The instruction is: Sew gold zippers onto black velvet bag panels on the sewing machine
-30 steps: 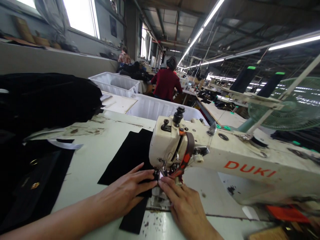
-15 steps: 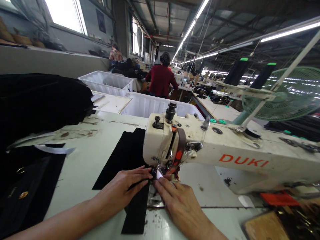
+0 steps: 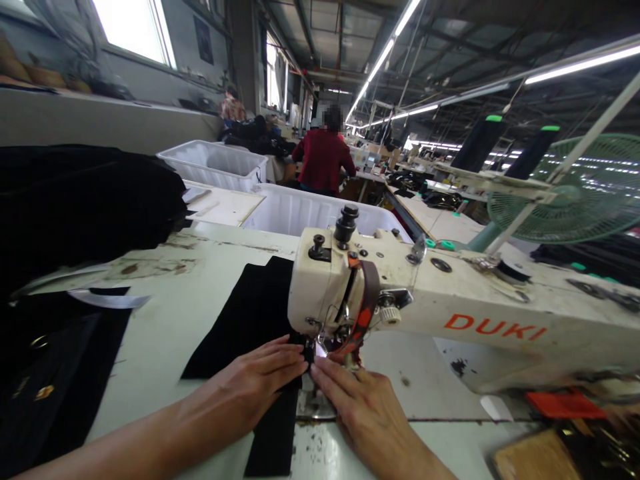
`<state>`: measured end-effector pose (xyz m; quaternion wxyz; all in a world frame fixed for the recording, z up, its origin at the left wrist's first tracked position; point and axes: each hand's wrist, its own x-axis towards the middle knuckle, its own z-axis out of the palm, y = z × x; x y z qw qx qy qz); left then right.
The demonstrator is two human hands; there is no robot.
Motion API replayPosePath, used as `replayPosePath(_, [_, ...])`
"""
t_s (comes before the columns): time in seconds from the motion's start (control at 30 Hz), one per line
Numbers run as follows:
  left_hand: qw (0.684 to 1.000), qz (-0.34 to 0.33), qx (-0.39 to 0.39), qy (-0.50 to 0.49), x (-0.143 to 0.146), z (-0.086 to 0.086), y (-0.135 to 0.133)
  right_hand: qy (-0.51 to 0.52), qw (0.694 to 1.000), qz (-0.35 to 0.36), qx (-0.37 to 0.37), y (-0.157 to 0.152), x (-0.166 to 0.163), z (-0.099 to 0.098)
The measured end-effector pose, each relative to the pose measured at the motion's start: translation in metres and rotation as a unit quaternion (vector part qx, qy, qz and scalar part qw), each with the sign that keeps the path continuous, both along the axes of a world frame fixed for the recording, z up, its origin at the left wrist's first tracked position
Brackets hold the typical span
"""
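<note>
Black fabric strip (image 3: 260, 320) flat on worktop (image 3: 170, 320), pinned under left hand (image 3: 253, 387) and right hand (image 3: 365, 410), fingers (image 3: 280, 357) extended flat, gripping nothing; sewing machine (image 3: 450, 313) head directly behind fingertips.

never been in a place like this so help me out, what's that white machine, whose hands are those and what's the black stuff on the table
The view comes from a camera on the worker's head, looking down at their own hands. The white machine is an industrial sewing machine marked DUKI. A strip of black fabric lies flat on the pale table and runs under the machine's head. The left hand presses flat on the fabric; the right hand rests beside it, fingertips near the needle. More dark cloth is piled at left. Behind are white bins, a green fan and another person in red.
</note>
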<state>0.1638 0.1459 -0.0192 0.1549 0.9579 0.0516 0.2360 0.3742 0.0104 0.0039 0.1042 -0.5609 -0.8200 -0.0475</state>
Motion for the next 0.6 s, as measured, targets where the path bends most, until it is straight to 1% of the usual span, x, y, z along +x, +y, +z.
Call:
replayPosePath(0.07, [1.0,0.0,0.009,0.01,0.0,0.0,0.0,-0.002,1.0,0.009,0.009,-0.001,0.0,0.001])
replayPosePath(0.17, [0.999,-0.006,0.013,0.033,0.0,0.004,-0.002,0.018,1.0,0.011,0.022,-0.002,0.002,0.003])
replayPosePath(0.3, [0.998,-0.012,0.025,0.062,-0.002,0.011,-0.004,0.05,0.997,-0.036,0.041,-0.002,0.005,0.001])
replayPosePath(0.43, [0.997,0.008,0.049,0.064,-0.003,0.01,-0.007,0.011,0.999,-0.012,0.031,-0.001,0.005,-0.003])
replayPosePath(0.53, [0.995,0.002,0.069,0.073,-0.002,0.009,-0.008,-0.012,1.0,-0.002,0.018,0.0,0.003,-0.003])
replayPosePath(0.6, [0.994,-0.005,0.072,0.078,-0.001,0.009,-0.007,-0.028,0.999,0.003,0.024,0.0,0.002,-0.003])
